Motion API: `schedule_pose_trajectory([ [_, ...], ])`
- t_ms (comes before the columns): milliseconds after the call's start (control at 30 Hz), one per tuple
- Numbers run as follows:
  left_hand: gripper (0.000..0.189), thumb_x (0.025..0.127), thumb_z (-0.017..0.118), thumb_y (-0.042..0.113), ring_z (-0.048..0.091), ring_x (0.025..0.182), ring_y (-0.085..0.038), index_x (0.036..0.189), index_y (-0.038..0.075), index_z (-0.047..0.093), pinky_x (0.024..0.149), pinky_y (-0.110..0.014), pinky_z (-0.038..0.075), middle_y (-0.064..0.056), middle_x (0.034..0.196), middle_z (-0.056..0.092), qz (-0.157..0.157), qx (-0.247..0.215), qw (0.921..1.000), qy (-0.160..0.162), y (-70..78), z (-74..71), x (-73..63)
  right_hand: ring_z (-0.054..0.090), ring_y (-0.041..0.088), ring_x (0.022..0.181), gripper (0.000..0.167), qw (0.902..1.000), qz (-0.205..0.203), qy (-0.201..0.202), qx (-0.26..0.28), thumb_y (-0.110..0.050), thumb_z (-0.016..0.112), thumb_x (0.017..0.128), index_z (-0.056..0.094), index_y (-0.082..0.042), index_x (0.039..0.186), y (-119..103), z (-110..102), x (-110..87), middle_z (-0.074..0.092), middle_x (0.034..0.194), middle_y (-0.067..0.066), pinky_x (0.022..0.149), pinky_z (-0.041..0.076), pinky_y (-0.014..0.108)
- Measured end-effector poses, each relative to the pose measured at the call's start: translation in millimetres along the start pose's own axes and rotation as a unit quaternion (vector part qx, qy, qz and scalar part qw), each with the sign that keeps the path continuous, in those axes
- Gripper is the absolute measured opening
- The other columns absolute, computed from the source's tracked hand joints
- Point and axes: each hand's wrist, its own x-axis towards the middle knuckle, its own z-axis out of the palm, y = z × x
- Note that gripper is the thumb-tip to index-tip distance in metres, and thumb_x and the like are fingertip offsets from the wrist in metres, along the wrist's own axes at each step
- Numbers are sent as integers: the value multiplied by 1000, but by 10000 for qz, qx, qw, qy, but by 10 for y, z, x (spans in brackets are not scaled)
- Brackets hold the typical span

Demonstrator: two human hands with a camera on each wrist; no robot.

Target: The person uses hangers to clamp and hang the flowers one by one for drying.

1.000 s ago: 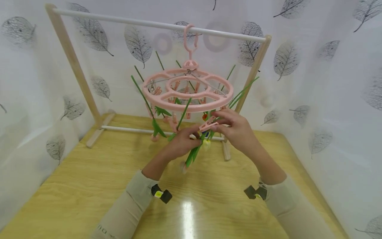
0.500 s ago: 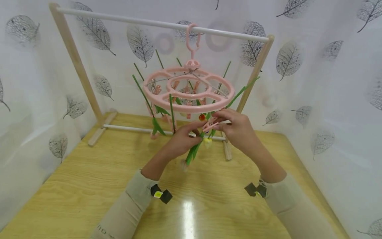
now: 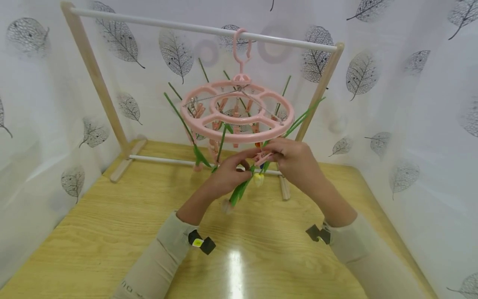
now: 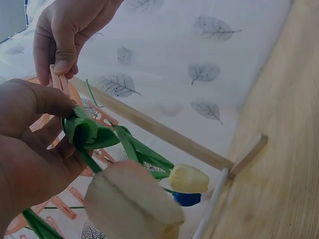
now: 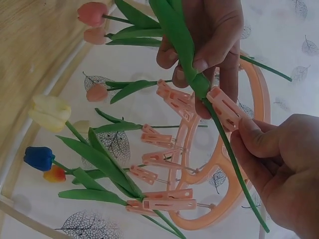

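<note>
In the head view my left hand [image 3: 229, 174] holds an artificial tulip by its stem and leaves, below the front right of a round pink clip hanger [image 3: 239, 135]. The tulip's pale flower [image 4: 132, 199] points downward and looms large in the left wrist view. My right hand [image 3: 298, 162] pinches the handle end of a pink clothespin [image 5: 225, 108] that belongs to the hanger. The clothespin's other end meets the held tulip's green stem [image 5: 232, 159] beside the left fingers. I cannot tell whether it bites the stem.
The hanger's hook [image 3: 242, 45] hangs on the white rail [image 3: 179, 25] of a wooden-legged stand. Several other tulips hang clipped head-down, including a yellow one [image 5: 50, 112] and a blue one [image 5: 39, 158]. Below lies a wood-grain table [image 3: 269, 249]; leaf-print curtain [image 3: 410, 124] surrounds it.
Both hands stay almost in place, the left fingertips now closer to the clothespin. The held flower has swung slightly left. The hanger and its clipped stems have shifted a little.
</note>
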Motion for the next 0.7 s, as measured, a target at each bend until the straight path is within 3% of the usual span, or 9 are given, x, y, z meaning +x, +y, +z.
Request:
schedule_pose_trajectory([
  [200,66,96,52,2,49,87,-24,153,34,43,61,-28,40,-7,147,48,-21,-305,9995,-25,-28,-9,8,74,29,97,18,9995,-218,-109,-215,11,72,85,79,1,98,-11,-22,28,78,96,13,74,61,36],
  [700,65,95,50,1,51,97,-28,153,29,43,65,-28,41,-5,148,53,-225,-752,9969,107,-23,-11,11,75,28,95,14,9976,-336,-536,-277,1,77,85,80,-2,97,-36,-35,112,78,98,10,79,61,38],
])
